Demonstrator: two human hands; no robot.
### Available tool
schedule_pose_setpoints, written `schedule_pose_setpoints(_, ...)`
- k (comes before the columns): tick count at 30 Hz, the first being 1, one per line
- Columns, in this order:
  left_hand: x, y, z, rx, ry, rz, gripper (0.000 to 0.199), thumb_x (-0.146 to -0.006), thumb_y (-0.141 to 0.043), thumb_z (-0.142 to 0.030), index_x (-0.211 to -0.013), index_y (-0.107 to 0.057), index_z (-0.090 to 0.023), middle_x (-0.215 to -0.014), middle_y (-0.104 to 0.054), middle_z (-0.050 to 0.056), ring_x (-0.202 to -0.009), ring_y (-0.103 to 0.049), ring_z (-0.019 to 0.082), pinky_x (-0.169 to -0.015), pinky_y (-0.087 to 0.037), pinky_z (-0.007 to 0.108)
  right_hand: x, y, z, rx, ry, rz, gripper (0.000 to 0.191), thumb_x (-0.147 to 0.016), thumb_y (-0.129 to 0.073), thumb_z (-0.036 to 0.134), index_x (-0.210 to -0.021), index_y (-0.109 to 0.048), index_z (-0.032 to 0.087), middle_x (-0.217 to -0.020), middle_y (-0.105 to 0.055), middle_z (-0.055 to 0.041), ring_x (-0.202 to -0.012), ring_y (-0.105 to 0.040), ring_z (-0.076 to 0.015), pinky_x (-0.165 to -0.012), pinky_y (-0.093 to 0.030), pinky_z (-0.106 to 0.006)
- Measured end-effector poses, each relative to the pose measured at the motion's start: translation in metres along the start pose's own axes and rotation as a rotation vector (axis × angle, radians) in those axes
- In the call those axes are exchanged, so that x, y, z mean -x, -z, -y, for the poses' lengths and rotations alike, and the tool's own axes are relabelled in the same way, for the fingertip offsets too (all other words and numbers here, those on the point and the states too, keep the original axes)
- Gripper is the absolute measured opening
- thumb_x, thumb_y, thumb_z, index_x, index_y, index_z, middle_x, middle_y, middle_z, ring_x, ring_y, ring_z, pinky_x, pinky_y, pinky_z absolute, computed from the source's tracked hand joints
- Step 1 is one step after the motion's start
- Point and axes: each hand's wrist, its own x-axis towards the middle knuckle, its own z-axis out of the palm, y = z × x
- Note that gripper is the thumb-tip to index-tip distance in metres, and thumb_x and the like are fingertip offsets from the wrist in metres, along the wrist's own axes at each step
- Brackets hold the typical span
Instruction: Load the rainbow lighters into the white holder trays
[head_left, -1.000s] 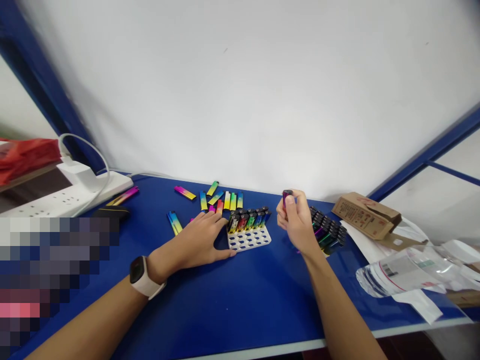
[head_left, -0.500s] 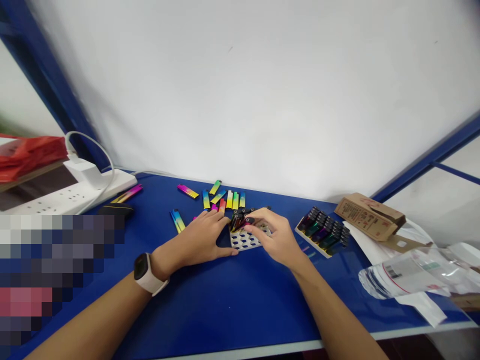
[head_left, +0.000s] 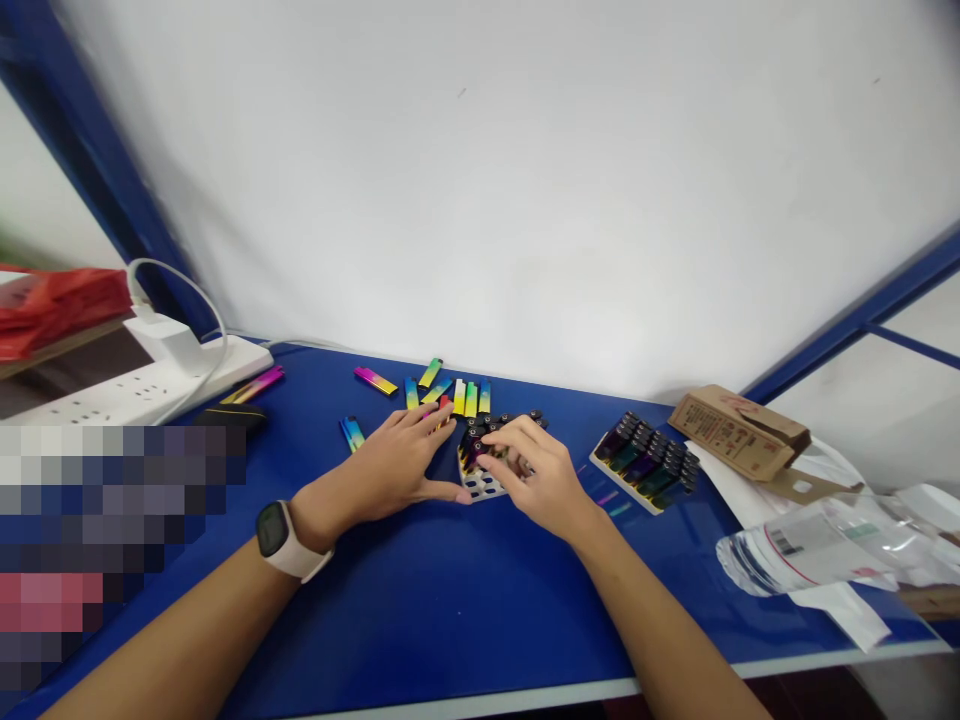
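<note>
A white tray with rows of holes [head_left: 480,488] lies on the blue table, its back part filled with upright dark-topped lighters [head_left: 474,437]. My left hand [head_left: 397,460] is open, its thumb at the tray's front left corner and its fingers spread over loose lighters. Above the tray, my right hand [head_left: 541,475] has its thumb and forefinger apart beside a dark lighter top, with nothing between them that I can make out. Behind my left hand lie several colourful lighters [head_left: 471,400]. A second tray, full of lighters [head_left: 646,462], stands to the right.
On the left are a white power strip [head_left: 142,390] with a plugged-in charger, a black pouch [head_left: 229,418] and a red bag [head_left: 64,305]. At the right lie a cardboard box [head_left: 739,430], white paper and a clear plastic bottle [head_left: 817,548]. A white wall rises behind the table.
My left hand has shifted slightly back and left, over the loose lighters. The lighter at my right fingertips now stands in the tray, and those fingers have parted from it.
</note>
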Motion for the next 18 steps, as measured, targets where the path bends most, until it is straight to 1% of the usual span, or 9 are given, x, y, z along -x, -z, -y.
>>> schedule_pose_setpoints(2,0.000,0.000,-0.001,0.016,0.000,0.004,0.095,-0.081,-0.045,-0.087,-0.144,-0.055,-0.016,-0.154,-0.048,0.020,-0.145,-0.042,0.038,-0.118,-0.033,0.053,-0.001,0.002,0.004,0.038,0.010,-0.046,0.015,-0.099,-0.059,0.029,-0.110,-0.067,0.024,-0.085,-0.062,-0.0039,-0.064,-0.055,-0.0146,-0.061,-0.047,-0.030)
schedule_pose_setpoints(4,-0.001,0.002,-0.002,0.038,-0.023,-0.028,0.083,-0.088,-0.042,-0.081,-0.136,-0.062,-0.017,-0.147,-0.057,0.018,-0.140,-0.049,0.034,-0.118,-0.035,0.050,-0.001,0.004,0.007,0.058,-0.001,-0.102,0.015,-0.100,-0.055,0.028,-0.108,-0.067,0.024,-0.076,-0.057,-0.0013,-0.059,-0.050,-0.0147,-0.059,-0.045,-0.031)
schedule_pose_setpoints(6,-0.003,0.006,-0.004,0.049,-0.040,-0.072,0.068,-0.094,-0.040,-0.074,-0.120,-0.069,-0.018,-0.128,-0.069,0.015,-0.126,-0.060,0.031,-0.111,-0.041,0.047,-0.002,0.006,0.009,0.067,-0.007,-0.141,0.015,-0.101,-0.053,0.027,-0.103,-0.067,0.024,-0.073,-0.056,-0.0007,-0.057,-0.048,-0.0146,-0.059,-0.043,-0.031)
schedule_pose_setpoints(7,-0.003,0.008,-0.005,0.046,-0.037,-0.095,0.063,-0.096,-0.039,-0.070,-0.111,-0.071,-0.018,-0.117,-0.072,0.014,-0.117,-0.064,0.029,-0.106,-0.045,0.045,-0.002,0.007,0.010,0.073,-0.005,-0.152,0.015,-0.101,-0.052,0.027,-0.100,-0.066,0.024,-0.073,-0.056,-0.0009,-0.057,-0.048,-0.0146,-0.059,-0.043,-0.031)
schedule_pose_setpoints(9,-0.005,0.010,-0.006,0.022,-0.010,-0.143,0.056,-0.099,-0.039,-0.065,-0.100,-0.069,-0.018,-0.103,-0.072,0.012,-0.103,-0.065,0.027,-0.098,-0.047,0.044,-0.002,0.008,0.010,0.084,0.005,-0.157,0.015,-0.101,-0.052,0.027,-0.098,-0.065,0.024,-0.073,-0.056,-0.0010,-0.058,-0.048,-0.0149,-0.059,-0.042,-0.031)
schedule_pose_setpoints(11,-0.005,0.010,-0.006,-0.007,0.011,-0.171,0.053,-0.098,-0.042,-0.065,-0.100,-0.067,-0.018,-0.102,-0.069,0.011,-0.101,-0.063,0.028,-0.096,-0.047,0.045,-0.002,0.008,0.009,0.088,0.015,-0.150,0.014,-0.101,-0.051,0.026,-0.098,-0.065,0.024,-0.073,-0.056,-0.0011,-0.058,-0.048,-0.0150,-0.059,-0.042,-0.032)
schedule_pose_setpoints(13,-0.004,0.008,-0.005,-0.034,0.016,-0.154,0.053,-0.093,-0.050,-0.067,-0.103,-0.067,-0.018,-0.106,-0.067,0.012,-0.103,-0.062,0.030,-0.095,-0.047,0.046,-0.002,0.007,0.008,0.083,0.026,-0.148,0.013,-0.101,-0.052,0.024,-0.097,-0.064,0.024,-0.074,-0.058,-0.0014,-0.059,-0.048,-0.0150,-0.060,-0.042,-0.032)
schedule_pose_setpoints(16,-0.003,0.004,-0.003,-0.072,0.031,-0.116,0.062,-0.085,-0.059,-0.072,-0.111,-0.068,-0.017,-0.113,-0.064,0.015,-0.108,-0.060,0.033,-0.096,-0.048,0.048,-0.001,0.006,0.007,0.069,0.036,-0.148,0.011,-0.099,-0.053,0.021,-0.097,-0.064,0.024,-0.076,-0.060,-0.0018,-0.060,-0.050,-0.0146,-0.060,-0.042,-0.031)
schedule_pose_setpoints(18,-0.002,0.003,-0.003,-0.086,0.045,-0.114,0.068,-0.084,-0.059,-0.074,-0.118,-0.067,-0.015,-0.117,-0.062,0.016,-0.112,-0.058,0.034,-0.100,-0.047,0.049,-0.001,0.005,0.007,0.065,0.034,-0.144,0.010,-0.099,-0.054,0.020,-0.097,-0.064,0.024,-0.077,-0.061,-0.0020,-0.060,-0.050,-0.0147,-0.059,-0.041,-0.031)
